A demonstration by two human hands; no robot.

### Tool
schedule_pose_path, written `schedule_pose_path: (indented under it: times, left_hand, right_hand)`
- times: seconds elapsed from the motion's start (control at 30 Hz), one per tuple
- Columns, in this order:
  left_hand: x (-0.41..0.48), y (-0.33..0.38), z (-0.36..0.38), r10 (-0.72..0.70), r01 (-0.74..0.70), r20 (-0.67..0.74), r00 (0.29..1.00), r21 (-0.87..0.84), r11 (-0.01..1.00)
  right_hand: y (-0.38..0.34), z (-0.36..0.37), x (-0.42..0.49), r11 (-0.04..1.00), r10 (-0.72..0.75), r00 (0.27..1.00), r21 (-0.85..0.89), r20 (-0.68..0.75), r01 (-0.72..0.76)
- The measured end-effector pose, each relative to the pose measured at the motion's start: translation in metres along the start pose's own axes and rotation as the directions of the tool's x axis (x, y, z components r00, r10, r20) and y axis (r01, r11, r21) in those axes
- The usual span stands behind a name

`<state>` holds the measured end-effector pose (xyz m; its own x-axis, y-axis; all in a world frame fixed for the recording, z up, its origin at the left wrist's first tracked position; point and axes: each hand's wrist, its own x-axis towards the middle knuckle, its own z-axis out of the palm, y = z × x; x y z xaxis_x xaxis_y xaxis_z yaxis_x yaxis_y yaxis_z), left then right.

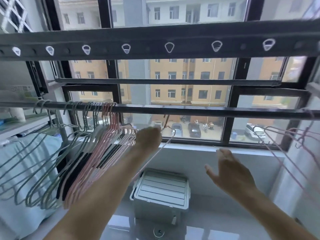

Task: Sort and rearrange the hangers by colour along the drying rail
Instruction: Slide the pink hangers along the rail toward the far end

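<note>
Hangers crowd the left end of the dark, round drying rail (173, 110), thin wire shapes with a matte coating: a grey-green bunch (34, 170) furthest left, then a pink bunch (97, 160) packed tight beside it, some with black strips across the bars. The left hand (149, 139) is closed in a grip on 1 pink hanger (155, 156), just right of the pink bunch and below the rail; its hook looks off the rail, though blur makes that unsure. The right hand (232, 172) hangs free with fingers spread apart, holding nothing. More pink hangers (284, 153) dangle at the far right end. Above runs a flat dark bar (155, 42) with teardrop holes. Below, a grey plastic box (161, 191) with a ribbed lid sits closed on the pale floor (216, 213); its contents are hidden.
</note>
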<state>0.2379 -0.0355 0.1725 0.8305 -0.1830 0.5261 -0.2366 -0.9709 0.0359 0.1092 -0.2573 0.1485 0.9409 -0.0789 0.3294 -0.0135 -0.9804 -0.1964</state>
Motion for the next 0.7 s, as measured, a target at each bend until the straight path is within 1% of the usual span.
schedule_pose_path:
  times: [0.1,0.2,0.3,0.4,0.5,0.57,0.6,0.7]
  left_hand:
    - [-0.018,0.007,0.027,0.114,-0.112,0.001,0.994,-0.129,0.985]
    - [-0.034,0.017,0.048,0.238,-0.252,-0.085,0.967,-0.258,0.933]
    - [-0.038,0.029,0.059,0.297,-0.337,-0.159,0.941,-0.436,0.835]
    - [-0.038,0.039,0.064,0.329,-0.413,-0.249,0.911,-0.529,0.741]
    - [-0.039,0.051,0.062,0.372,-0.464,-0.282,0.885,-0.611,0.641]
    - [-0.036,0.059,0.06,0.367,-0.471,-0.299,0.881,-0.64,0.608]
    - [-0.033,0.063,0.06,0.359,-0.476,-0.315,0.879,-0.645,0.598]
    - [-0.025,0.074,0.062,0.338,-0.479,-0.34,0.878,-0.643,0.597]
  right_hand:
    - [0.012,0.007,-0.003,0.996,-0.004,1.0,-0.085,0.024,0.006]
    - [0.026,0.017,-0.004,0.997,0.009,0.999,-0.083,0.042,-0.006]
    - [0.038,0.025,-0.002,0.999,0.034,0.997,-0.045,0.063,-0.031]
    - [0.051,0.028,-0.003,0.996,0.09,0.994,-0.028,0.067,-0.088]
    - [0.061,0.027,-0.008,0.994,0.112,0.993,-0.018,0.037,-0.111]
    - [0.065,0.024,-0.011,0.996,0.082,0.996,0.04,0.042,-0.083]
    - [0.065,0.021,-0.012,0.994,0.047,0.998,0.098,0.052,-0.052]
    - [0.058,0.01,-0.022,0.966,-0.065,0.996,0.255,0.063,0.047]
